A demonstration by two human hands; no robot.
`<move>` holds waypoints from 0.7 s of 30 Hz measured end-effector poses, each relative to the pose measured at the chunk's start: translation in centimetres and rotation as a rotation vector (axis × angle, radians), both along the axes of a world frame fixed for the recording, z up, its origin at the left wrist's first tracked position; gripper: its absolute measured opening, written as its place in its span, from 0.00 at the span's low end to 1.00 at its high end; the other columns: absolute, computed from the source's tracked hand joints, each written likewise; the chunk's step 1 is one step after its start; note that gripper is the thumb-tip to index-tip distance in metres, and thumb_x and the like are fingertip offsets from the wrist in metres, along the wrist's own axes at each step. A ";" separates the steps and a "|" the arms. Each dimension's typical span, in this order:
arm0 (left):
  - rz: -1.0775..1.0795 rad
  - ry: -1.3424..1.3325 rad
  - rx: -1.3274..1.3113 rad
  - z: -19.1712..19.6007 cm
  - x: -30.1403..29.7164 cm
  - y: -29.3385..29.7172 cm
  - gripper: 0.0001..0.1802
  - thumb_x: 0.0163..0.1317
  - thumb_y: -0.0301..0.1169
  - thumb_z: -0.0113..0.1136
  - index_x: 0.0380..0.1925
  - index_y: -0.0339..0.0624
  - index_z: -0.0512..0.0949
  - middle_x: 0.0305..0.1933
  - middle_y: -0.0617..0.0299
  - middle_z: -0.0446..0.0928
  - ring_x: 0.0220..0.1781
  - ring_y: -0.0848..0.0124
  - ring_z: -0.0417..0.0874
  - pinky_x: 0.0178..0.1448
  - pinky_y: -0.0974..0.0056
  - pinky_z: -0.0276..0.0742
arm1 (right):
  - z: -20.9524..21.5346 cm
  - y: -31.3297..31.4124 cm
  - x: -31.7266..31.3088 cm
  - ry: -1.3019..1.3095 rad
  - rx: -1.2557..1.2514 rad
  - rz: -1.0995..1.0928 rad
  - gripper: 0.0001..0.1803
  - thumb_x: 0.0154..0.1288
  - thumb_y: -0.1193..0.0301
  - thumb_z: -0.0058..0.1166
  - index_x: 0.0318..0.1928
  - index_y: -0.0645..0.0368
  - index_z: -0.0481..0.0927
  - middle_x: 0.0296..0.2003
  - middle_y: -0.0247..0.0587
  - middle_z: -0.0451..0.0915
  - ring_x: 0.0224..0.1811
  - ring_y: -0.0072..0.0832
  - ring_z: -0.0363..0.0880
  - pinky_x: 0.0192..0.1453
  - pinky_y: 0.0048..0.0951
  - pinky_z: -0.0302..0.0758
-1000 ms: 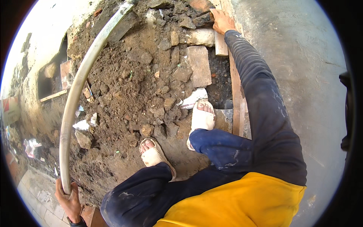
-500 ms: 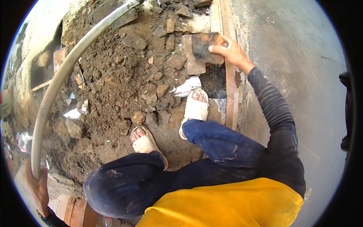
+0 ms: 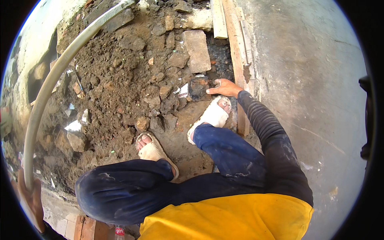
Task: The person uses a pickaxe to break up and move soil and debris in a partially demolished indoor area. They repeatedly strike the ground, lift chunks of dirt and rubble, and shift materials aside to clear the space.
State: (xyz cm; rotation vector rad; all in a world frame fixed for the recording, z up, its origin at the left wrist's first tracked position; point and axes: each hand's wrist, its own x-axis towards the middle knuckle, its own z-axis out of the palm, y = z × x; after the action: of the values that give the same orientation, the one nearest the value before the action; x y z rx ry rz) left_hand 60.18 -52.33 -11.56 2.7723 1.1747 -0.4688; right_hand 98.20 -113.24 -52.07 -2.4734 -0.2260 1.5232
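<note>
The left hand point(image 3: 30, 196) grips the handle point(image 3: 50, 86), apparently for support. The right hand point(image 3: 226, 88) touches the stone point(image 3: 198, 89) near the soil's point(image 3: 120, 76) right edge, perhaps steadying it; whether gripping, I cannot tell.

Block at right hand: rough, matt, stone-like point(image 3: 197, 89) point(image 3: 225, 87)
Pole in left hand: smooth, slight sheen point(image 3: 39, 106) point(image 3: 31, 197)
Planks point(image 3: 236, 52) beyond right hand: bare matt wood
Soil point(image 3: 114, 90) between hands: rough, crumbly

Dark, squarish block point(image 3: 198, 89) at right hand point(image 3: 224, 87); pale pole point(image 3: 51, 80) aslant
</note>
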 end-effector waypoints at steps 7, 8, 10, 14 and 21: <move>0.033 -0.018 -0.028 -0.3 -0.1 -0.1 0.39 0.75 0.41 0.66 0.77 0.33 0.63 0.57 0.50 0.70 0.51 0.67 0.79 0.55 0.61 0.78 | -0.9 2.9 -5.5 -0.564 0.230 -0.166 0.53 0.57 0.41 0.73 0.73 0.64 0.68 0.67 0.61 0.70 0.69 0.54 0.72 0.71 0.51 0.72; 0.091 0.021 0.032 -0.3 0.1 -0.2 0.39 0.75 0.41 0.66 0.77 0.33 0.63 0.57 0.51 0.70 0.50 0.68 0.79 0.54 0.62 0.78 | -1.3 3.5 -6.0 -0.582 0.223 -0.060 0.50 0.57 0.42 0.73 0.70 0.61 0.70 0.65 0.58 0.70 0.67 0.54 0.72 0.69 0.52 0.73; 0.041 -0.009 0.027 0.0 0.6 -0.4 0.39 0.74 0.39 0.66 0.77 0.32 0.63 0.55 0.52 0.71 0.49 0.69 0.79 0.52 0.63 0.78 | -1.9 4.1 -6.2 -0.629 0.252 0.152 0.45 0.57 0.43 0.73 0.66 0.57 0.74 0.61 0.53 0.70 0.64 0.54 0.72 0.66 0.55 0.74; 0.045 0.127 -0.013 1.2 2.1 -0.5 0.38 0.73 0.41 0.65 0.76 0.33 0.64 0.64 0.47 0.74 0.56 0.63 0.80 0.62 0.60 0.76 | -2.1 4.3 -5.3 -0.616 0.215 0.188 0.42 0.58 0.42 0.71 0.64 0.56 0.76 0.58 0.51 0.70 0.61 0.57 0.73 0.62 0.56 0.75; 0.077 0.068 -0.034 2.2 4.5 -1.5 0.39 0.69 0.34 0.68 0.75 0.31 0.65 0.56 0.48 0.75 0.53 0.63 0.79 0.60 0.59 0.76 | 0.7 6.7 -1.3 -0.478 0.096 0.475 0.45 0.58 0.32 0.66 0.61 0.56 0.83 0.57 0.61 0.81 0.61 0.53 0.80 0.61 0.54 0.79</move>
State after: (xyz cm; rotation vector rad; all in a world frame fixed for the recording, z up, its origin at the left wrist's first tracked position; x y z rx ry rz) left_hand 64.70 -53.80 -9.39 2.6911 1.2695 -0.5736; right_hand 96.91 -106.59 -51.41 -2.7928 -1.0011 0.9841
